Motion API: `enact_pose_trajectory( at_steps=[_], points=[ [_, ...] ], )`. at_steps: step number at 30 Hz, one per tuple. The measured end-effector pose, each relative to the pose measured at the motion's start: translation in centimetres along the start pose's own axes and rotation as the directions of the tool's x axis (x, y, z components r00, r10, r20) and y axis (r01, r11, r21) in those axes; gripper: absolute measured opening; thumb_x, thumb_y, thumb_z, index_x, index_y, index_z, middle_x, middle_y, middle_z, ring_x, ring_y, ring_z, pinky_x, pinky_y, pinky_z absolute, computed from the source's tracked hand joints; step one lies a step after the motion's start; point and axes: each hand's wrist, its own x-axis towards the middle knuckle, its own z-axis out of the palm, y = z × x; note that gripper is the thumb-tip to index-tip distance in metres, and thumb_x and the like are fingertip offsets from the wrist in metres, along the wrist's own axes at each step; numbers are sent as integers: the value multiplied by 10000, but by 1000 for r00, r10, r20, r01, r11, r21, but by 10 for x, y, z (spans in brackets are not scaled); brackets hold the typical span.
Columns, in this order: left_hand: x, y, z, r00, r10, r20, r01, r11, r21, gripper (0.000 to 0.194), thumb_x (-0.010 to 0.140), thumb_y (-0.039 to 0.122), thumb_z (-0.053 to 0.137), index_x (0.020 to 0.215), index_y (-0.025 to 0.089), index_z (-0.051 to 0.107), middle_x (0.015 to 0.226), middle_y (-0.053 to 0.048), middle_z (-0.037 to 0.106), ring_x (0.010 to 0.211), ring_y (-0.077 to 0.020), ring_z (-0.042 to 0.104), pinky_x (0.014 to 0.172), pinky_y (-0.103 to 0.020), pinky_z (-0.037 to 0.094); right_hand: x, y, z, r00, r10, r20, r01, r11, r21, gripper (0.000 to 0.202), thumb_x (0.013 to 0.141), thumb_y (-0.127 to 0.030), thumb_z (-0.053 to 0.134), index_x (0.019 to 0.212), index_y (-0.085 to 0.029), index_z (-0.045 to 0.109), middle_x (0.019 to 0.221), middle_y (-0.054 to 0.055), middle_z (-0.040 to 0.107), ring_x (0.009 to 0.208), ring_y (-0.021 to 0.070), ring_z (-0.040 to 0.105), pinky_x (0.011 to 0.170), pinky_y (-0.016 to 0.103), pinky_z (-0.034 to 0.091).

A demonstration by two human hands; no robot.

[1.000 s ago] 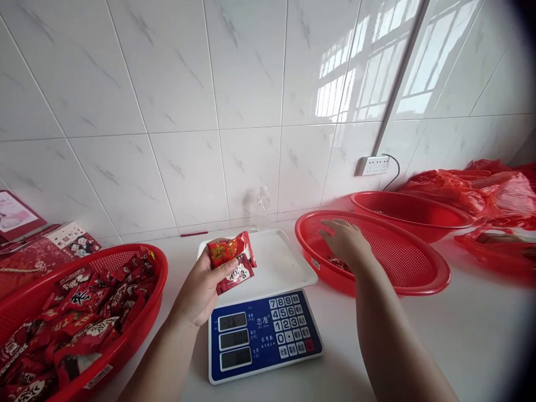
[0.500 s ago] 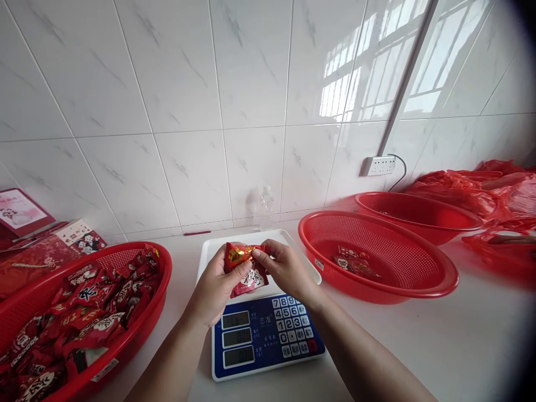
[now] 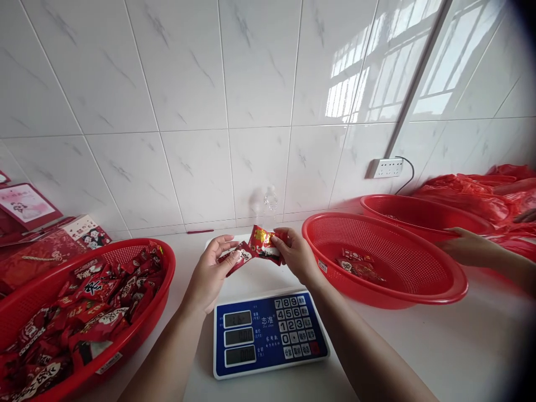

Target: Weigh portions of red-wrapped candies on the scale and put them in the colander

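Observation:
Over the white pan of a blue electronic scale (image 3: 270,329), both my hands hold small red snack packets. My left hand (image 3: 211,273) pinches a dark red packet (image 3: 239,258) with white lettering between thumb and fingers. In my right hand (image 3: 298,254) is a brighter red packet (image 3: 263,243) with gold print, gripped at its right side. The two packets touch or overlap at their near edges. To the left stands a red basket (image 3: 165,279) heaped with similar packets. A second red basket (image 3: 402,296), on the right, has a few packets on its bottom.
Another red basket (image 3: 422,207) stands behind the right one, with a person's hand (image 3: 464,247) beside it. Red plastic bags (image 3: 464,192) lie at the far right. A clear bottle (image 3: 270,202) stands by the tiled wall, and a red gift box (image 3: 46,245) at the left.
My hands have moved apart, drawing the two packets from a stack to side by side. Another person's hand has come in at the right. The view has shifted slightly.

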Motion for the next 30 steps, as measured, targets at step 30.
enact_pose_trajectory(
  at_steps=[30],
  points=[
    [-1,-28,-4,908,97,408,-396,520,757,222,864,271,481,841,261,702,1028,-70,655,1181,-305,469,1048,-519,277,-17,0,-2,886,-179,428,430,665,-611,363,876,-152,464,1206,-227,597,1242,80,614,1210,245,496,994,425,408]
  ],
)
